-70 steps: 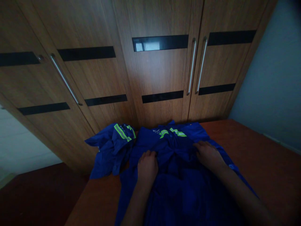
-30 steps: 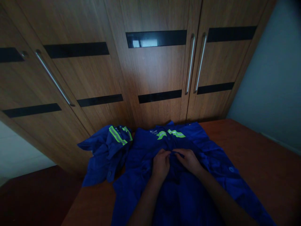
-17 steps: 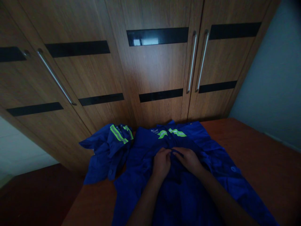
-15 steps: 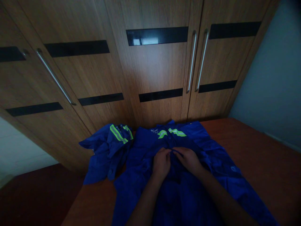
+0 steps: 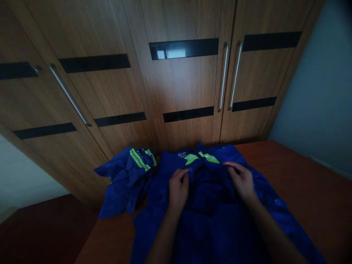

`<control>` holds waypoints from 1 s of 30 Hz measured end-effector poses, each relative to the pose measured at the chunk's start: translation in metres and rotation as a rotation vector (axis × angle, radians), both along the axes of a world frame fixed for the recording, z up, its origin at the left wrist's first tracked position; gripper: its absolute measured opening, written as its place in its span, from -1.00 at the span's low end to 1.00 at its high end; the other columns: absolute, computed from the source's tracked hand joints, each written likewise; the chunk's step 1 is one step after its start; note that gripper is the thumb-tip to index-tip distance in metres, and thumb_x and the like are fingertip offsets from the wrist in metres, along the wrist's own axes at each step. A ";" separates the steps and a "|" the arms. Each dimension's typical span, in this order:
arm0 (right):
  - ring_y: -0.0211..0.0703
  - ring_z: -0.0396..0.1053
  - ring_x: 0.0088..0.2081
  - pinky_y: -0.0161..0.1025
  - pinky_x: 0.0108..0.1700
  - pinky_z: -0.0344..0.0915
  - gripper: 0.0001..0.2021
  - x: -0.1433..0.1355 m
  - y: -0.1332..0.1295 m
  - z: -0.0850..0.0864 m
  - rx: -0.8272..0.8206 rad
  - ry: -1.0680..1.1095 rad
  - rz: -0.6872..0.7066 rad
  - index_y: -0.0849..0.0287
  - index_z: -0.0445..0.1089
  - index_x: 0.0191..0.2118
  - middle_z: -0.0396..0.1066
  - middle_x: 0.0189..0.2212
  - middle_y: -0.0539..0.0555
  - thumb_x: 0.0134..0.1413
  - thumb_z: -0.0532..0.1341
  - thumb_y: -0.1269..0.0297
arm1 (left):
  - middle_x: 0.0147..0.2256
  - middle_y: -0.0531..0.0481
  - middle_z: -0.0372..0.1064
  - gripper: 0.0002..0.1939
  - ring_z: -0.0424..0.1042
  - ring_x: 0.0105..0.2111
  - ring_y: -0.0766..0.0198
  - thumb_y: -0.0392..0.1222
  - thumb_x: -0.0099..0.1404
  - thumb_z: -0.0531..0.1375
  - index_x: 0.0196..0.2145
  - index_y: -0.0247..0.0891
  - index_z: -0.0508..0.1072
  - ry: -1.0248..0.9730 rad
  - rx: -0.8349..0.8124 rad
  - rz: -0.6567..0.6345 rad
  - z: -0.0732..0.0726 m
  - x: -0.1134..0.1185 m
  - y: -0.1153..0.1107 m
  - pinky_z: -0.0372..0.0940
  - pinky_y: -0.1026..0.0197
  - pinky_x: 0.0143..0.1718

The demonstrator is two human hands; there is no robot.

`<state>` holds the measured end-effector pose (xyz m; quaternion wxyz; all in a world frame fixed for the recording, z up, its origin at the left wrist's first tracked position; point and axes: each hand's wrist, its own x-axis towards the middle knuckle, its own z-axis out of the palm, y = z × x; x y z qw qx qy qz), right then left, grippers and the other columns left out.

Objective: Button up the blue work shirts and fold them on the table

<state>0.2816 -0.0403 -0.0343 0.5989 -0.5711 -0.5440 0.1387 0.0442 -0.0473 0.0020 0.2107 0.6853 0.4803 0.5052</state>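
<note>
A dark blue work jacket (image 5: 211, 223) with yellow-green reflective strips lies spread in front of me, its front facing up. My left hand (image 5: 178, 187) pinches the cloth on the left of the front opening, beside a round button (image 5: 190, 169). On the other side, my right hand (image 5: 242, 179) holds cloth between thumb and fingers, just below the right reflective strip (image 5: 209, 157). The two hands are apart, with loose dark folds between them. The exact grip of the right fingertips is hard to see in the dim light.
A second blue garment (image 5: 121, 190) with reflective strips lies crumpled to the left, at the table's edge. The reddish-brown table (image 5: 297, 176) meets a wooden wardrobe (image 5: 181, 80) with metal handles. A pale wall (image 5: 316, 102) stands at right.
My hands, together at the middle of the jacket front before, have moved apart, left hand leftward and right hand up and rightward. The cloth between them has spread.
</note>
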 end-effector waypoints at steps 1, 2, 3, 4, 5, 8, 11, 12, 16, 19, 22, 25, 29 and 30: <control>-0.04 0.45 -0.20 -0.16 -0.11 0.33 -0.76 0.007 -0.002 0.003 0.033 0.066 -0.046 0.15 0.50 -0.31 0.53 -0.29 0.08 0.04 0.11 0.20 | -0.37 0.00 0.40 -0.76 0.40 -0.32 0.27 -0.29 0.25 0.03 -0.29 -0.23 0.51 -0.043 0.051 0.035 0.007 -0.006 -0.001 0.27 0.26 -0.25; -0.06 0.45 -0.25 -0.19 -0.17 0.34 -0.78 0.013 -0.004 0.006 0.064 0.119 -0.076 0.16 0.48 -0.35 0.52 -0.33 0.07 0.02 0.12 0.20 | -0.40 0.02 0.38 -0.78 0.38 -0.34 0.28 -0.28 0.23 0.04 -0.36 -0.22 0.50 -0.072 0.107 0.073 0.015 -0.013 -0.003 0.27 0.27 -0.28; -0.08 0.44 -0.32 -0.23 -0.25 0.33 -0.79 0.018 -0.005 0.007 0.082 0.151 -0.082 0.16 0.46 -0.38 0.50 -0.38 0.06 0.02 0.13 0.19 | -0.44 0.04 0.35 -0.80 0.37 -0.38 0.28 -0.28 0.21 0.04 -0.44 -0.22 0.46 -0.084 0.162 0.110 0.021 -0.019 -0.005 0.25 0.28 -0.31; -0.12 0.42 -0.38 -0.26 -0.32 0.31 -0.79 0.021 -0.006 0.008 0.080 0.151 -0.063 0.17 0.44 -0.41 0.48 -0.43 0.05 0.02 0.11 0.19 | -0.49 0.05 0.32 -0.78 0.36 -0.42 0.30 -0.29 0.19 0.03 -0.52 -0.23 0.42 -0.067 0.204 0.141 0.025 -0.025 -0.006 0.24 0.29 -0.35; -0.15 0.39 -0.43 -0.29 -0.38 0.28 -0.78 0.022 -0.007 0.008 0.050 0.108 -0.024 0.17 0.42 -0.44 0.45 -0.47 0.04 0.04 0.09 0.20 | -0.53 0.05 0.28 -0.75 0.34 -0.46 0.31 -0.30 0.18 0.00 -0.58 -0.23 0.36 -0.011 0.220 0.164 0.028 -0.030 -0.007 0.22 0.29 -0.38; -0.20 0.34 -0.51 -0.33 -0.44 0.22 -0.71 0.019 -0.003 0.001 -0.203 -0.289 0.090 0.14 0.37 -0.54 0.38 -0.58 0.00 0.06 -0.02 0.30 | -0.58 0.02 0.28 -0.69 0.34 -0.51 0.29 -0.30 0.19 -0.05 -0.65 -0.23 0.32 0.430 0.001 0.174 0.024 -0.039 -0.006 0.19 0.27 -0.42; -0.21 0.35 -0.50 -0.33 -0.40 0.22 -0.73 0.009 0.003 -0.006 -0.395 -0.584 0.091 0.13 0.35 -0.61 0.39 -0.58 0.02 -0.01 0.02 0.40 | -0.51 -0.09 0.41 -0.76 0.42 -0.46 0.16 -0.24 0.16 0.04 -0.60 -0.24 0.41 0.832 -0.329 0.159 0.011 -0.039 -0.002 0.21 0.19 -0.42; -0.18 0.36 -0.47 -0.31 -0.37 0.23 -0.75 0.005 0.003 -0.006 -0.414 -0.615 0.075 0.14 0.36 -0.62 0.41 -0.55 0.05 -0.03 0.05 0.42 | -0.48 -0.14 0.43 -0.78 0.43 -0.44 0.10 -0.23 0.15 0.06 -0.57 -0.25 0.44 0.874 -0.374 0.167 0.007 -0.037 -0.001 0.21 0.16 -0.42; 0.01 0.39 -0.17 -0.14 -0.09 0.25 -0.78 -0.012 -0.003 0.010 -0.360 -0.800 0.008 0.15 0.48 -0.38 0.46 -0.27 0.18 -0.12 0.12 0.50 | -0.30 -0.23 0.44 -0.80 0.43 -0.24 0.02 -0.30 0.18 0.04 -0.39 -0.28 0.47 0.886 -0.306 0.230 0.009 -0.022 -0.007 0.22 0.05 -0.22; -0.01 0.29 0.01 -0.13 0.08 0.18 -0.64 -0.033 -0.007 0.033 -0.188 -0.829 0.108 0.14 0.45 -0.12 0.41 -0.07 0.15 -0.07 0.11 0.49 | -0.16 -0.14 0.39 -0.78 0.35 -0.10 0.08 -0.30 0.23 0.03 -0.22 -0.21 0.43 0.843 -0.091 0.183 0.016 -0.001 -0.016 0.15 0.06 -0.08; -0.08 0.28 0.03 -0.21 0.09 0.19 -0.60 -0.059 -0.003 0.047 -0.132 -0.804 0.270 0.15 0.38 -0.01 0.37 -0.01 0.13 0.00 0.09 0.46 | -0.17 -0.12 0.39 -0.80 0.35 -0.13 0.08 -0.20 0.28 0.05 -0.17 -0.18 0.39 0.798 -0.015 0.054 0.013 0.017 -0.021 0.17 0.07 -0.11; -0.01 0.31 0.02 -0.15 0.03 0.24 -0.60 -0.084 0.007 0.048 -0.308 -0.863 0.257 0.16 0.37 0.01 0.39 -0.02 0.19 -0.01 0.16 0.43 | -0.22 -0.14 0.43 -0.82 0.40 -0.19 0.05 -0.20 0.26 0.08 -0.18 -0.23 0.38 0.825 -0.104 -0.010 0.000 0.023 -0.020 0.20 0.07 -0.17; 0.18 0.37 -0.03 0.06 -0.06 0.26 -0.80 -0.100 0.028 0.040 -0.500 -0.818 0.088 0.27 0.47 -0.22 0.46 -0.19 0.40 0.01 0.17 0.48 | -0.26 -0.11 0.48 -0.85 0.46 -0.25 0.10 -0.27 0.28 0.02 -0.23 -0.20 0.37 0.840 -0.164 -0.066 -0.013 0.021 -0.018 0.23 0.13 -0.24; 0.19 0.38 -0.04 0.08 -0.07 0.25 -0.81 -0.100 0.034 0.038 -0.504 -0.778 0.064 0.28 0.48 -0.26 0.46 -0.21 0.43 0.04 0.14 0.50 | -0.26 -0.09 0.48 -0.84 0.47 -0.26 0.12 -0.28 0.29 0.01 -0.22 -0.19 0.36 0.836 -0.171 -0.077 -0.015 0.020 -0.018 0.24 0.15 -0.27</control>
